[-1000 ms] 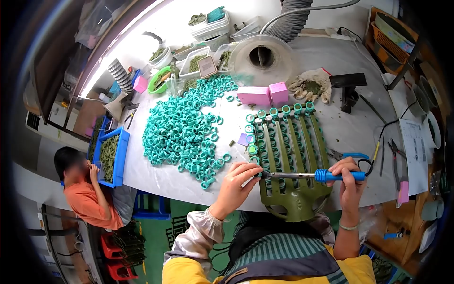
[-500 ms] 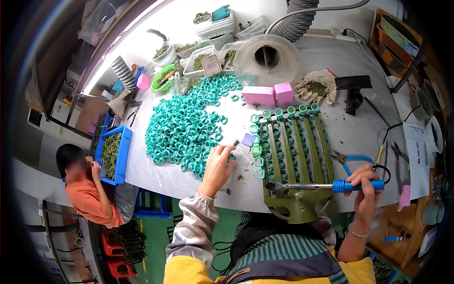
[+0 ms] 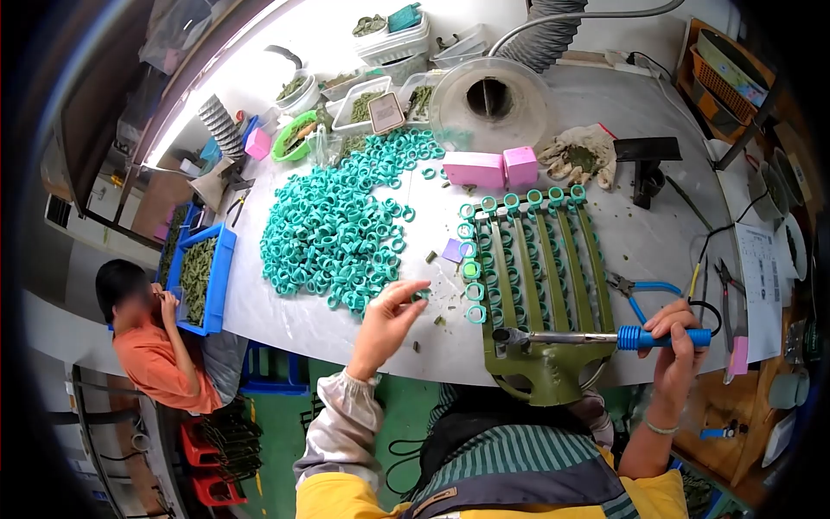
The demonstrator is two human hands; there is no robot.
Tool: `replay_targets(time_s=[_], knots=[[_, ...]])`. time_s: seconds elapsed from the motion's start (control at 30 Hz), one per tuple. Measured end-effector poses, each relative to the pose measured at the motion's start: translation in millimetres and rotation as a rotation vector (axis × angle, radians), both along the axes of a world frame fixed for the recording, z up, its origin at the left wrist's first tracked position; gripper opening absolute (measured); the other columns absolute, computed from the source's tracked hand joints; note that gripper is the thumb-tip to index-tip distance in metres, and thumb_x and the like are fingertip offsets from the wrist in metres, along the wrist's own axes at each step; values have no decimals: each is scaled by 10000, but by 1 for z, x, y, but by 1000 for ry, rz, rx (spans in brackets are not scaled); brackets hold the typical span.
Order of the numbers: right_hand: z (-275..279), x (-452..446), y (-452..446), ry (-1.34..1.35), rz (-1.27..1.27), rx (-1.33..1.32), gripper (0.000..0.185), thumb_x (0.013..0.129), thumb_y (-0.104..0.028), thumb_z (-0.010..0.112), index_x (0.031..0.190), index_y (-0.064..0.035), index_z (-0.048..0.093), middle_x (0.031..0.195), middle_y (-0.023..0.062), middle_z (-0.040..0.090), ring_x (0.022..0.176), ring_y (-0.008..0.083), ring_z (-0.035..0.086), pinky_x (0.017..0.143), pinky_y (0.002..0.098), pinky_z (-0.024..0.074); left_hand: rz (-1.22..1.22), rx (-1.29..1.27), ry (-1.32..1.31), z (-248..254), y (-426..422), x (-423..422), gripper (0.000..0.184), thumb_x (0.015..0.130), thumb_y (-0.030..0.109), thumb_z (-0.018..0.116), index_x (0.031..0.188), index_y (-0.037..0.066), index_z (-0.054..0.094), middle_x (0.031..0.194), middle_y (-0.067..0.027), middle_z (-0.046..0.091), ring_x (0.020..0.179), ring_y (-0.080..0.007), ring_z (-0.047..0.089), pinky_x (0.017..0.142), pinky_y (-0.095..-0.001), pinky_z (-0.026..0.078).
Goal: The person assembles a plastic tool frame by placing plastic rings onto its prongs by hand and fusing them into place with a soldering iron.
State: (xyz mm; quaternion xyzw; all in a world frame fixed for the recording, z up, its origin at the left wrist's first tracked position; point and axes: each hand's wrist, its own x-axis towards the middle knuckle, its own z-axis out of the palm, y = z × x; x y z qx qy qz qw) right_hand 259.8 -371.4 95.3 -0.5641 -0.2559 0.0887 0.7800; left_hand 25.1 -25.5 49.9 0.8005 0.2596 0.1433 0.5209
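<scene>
In my right hand (image 3: 673,333) is a soldering iron by its blue handle (image 3: 638,338). Its metal shaft lies level over the olive-green base (image 3: 553,372) of a wax tree, the tip near the base's left side. From this base rise several long green bars (image 3: 543,264), lined with small teal rings (image 3: 511,201). My left hand (image 3: 386,324) is raised between this tree and a large heap of teal rings (image 3: 333,229). A bit of teal, seemingly one ring (image 3: 421,296), shows pinched between its thumb and forefinger, mostly hidden.
Pink blocks (image 3: 474,170), a stained glove (image 3: 579,157) and a clear funnel hood (image 3: 450,108) stand behind the tree. Blue-handled pliers (image 3: 653,287) lie to the right. Small green stubs and a purple square (image 3: 452,250) dot the table. Another person (image 3: 160,346) sits at left beside a blue crate (image 3: 226,268).
My left hand has drawn back down and left, away from the small green stub near its fingertips. The iron has shifted slightly right.
</scene>
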Motion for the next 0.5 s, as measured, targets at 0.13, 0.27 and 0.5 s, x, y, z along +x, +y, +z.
replay_targets(time_s=[0.13,0.27,0.5], knots=[[0,-1,-3,-8,16,-13,249,938,-155,569,771,12,648,823,121,604,774,189,637,442,262,514,-145,78,-54,36,-48,1,354,937,-45,653,1281,40,655,1220,-85,644,1044,-155,655,860,-276,555],[-2,-3,-1,2,59,-18,241,952,-150,564,795,13,645,848,121,609,793,191,640,478,269,523,-270,410,-98,35,-71,5,359,878,-49,693,1222,54,689,1200,-106,662,1040,-272,638,896,-351,532],[-16,-6,8,32,138,5,215,974,-117,551,834,15,646,885,125,622,821,194,651,532,279,550,-360,623,-76,30,-81,19,315,868,30,707,1182,50,702,1187,-87,687,1098,-317,602,951,-414,500]])
